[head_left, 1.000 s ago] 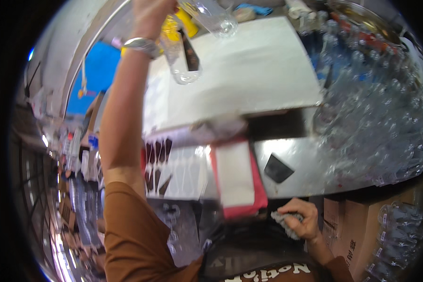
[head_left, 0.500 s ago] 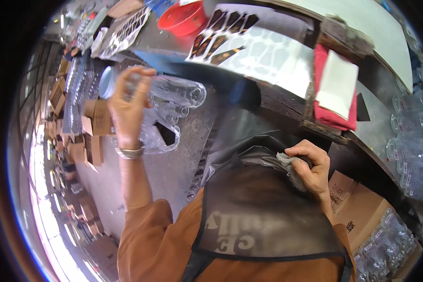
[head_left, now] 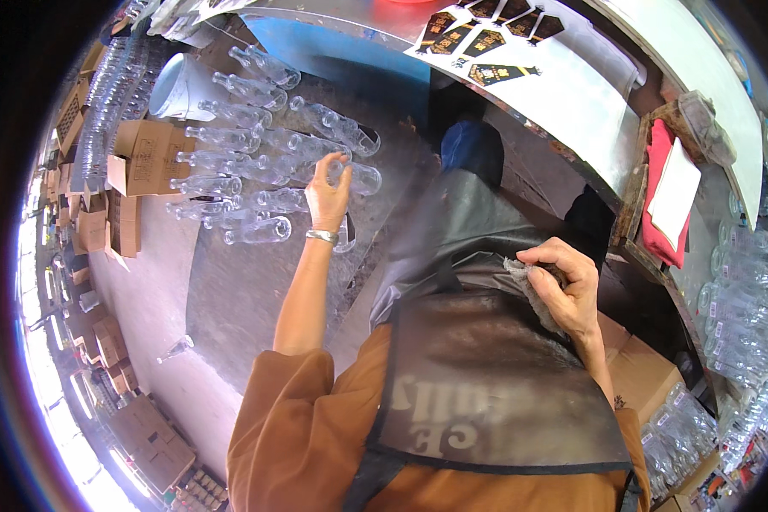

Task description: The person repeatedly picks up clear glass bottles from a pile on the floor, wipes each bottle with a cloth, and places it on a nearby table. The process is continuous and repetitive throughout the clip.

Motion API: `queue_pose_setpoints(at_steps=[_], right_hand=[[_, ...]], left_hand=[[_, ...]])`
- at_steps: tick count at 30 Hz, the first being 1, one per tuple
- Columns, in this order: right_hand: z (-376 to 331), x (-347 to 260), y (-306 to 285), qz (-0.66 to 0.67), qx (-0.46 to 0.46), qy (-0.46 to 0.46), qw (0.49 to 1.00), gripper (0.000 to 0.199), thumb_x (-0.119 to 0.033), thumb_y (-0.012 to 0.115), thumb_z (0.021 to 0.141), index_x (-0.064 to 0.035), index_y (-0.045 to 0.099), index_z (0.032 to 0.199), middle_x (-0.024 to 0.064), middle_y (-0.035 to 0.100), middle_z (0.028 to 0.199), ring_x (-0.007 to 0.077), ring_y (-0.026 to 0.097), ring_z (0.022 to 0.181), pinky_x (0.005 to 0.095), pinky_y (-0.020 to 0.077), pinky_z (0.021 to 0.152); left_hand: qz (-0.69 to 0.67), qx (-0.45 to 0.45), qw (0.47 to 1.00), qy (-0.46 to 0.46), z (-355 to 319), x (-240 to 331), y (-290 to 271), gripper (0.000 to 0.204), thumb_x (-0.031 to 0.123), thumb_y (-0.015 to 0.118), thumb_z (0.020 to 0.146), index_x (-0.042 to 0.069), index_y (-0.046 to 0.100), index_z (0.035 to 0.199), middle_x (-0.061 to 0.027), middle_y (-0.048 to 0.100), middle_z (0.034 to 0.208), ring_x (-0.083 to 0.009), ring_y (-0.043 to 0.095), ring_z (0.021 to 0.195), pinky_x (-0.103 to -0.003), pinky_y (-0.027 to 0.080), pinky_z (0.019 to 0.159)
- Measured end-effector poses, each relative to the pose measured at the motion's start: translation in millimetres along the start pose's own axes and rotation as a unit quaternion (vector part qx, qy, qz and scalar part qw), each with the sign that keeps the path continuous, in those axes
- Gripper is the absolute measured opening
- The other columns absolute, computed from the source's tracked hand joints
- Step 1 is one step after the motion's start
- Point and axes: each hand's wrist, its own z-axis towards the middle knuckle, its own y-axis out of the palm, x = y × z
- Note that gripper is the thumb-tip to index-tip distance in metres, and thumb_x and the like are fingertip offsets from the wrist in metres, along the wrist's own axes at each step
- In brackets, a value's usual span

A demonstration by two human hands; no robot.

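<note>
Bottle, clear glass: among the floor rows at eleven o'clock, left hand gripping it. Right hand at three o'clock, clenched around a grey rag above the apron.

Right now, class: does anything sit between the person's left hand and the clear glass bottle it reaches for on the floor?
Nothing visible does. The left hand already has its fingers on the clear glass bottle among the laid-out rows.
</note>
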Motion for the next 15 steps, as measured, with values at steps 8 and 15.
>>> queue_pose_setpoints(at_steps=[8,15], right_hand=[[5,-5,7,0.017,-0.028,0.042,0.999,0.018,-0.003,0.065,0.082,0.0023,0.071,0.098,0.0076,0.065,0.081,0.0133,0.059,0.072,0.0249,0.0439,0.065],[-1,23,4,0.23,0.018,0.188,0.955,0.032,-0.013,0.069,0.087,0.0024,0.065,0.115,0.0029,0.067,0.102,0.0076,0.059,0.091,0.0221,0.0464,0.083]], left_hand=[[-0.062,0.08,0.993,-0.053,-16,16,-47,0.059,0.012,0.08,0.081,0.004,0.055,0.134,-0.0051,0.065,0.095,-0.0115,0.054,0.069,-0.027,0.05,0.067],[-0.578,-0.009,0.805,-0.132,18,123,-103,0.024,0.019,0.062,0.1,0.002,0.058,0.116,0.0029,0.042,0.074,-0.0063,0.04,0.061,-0.022,0.038,0.052]])
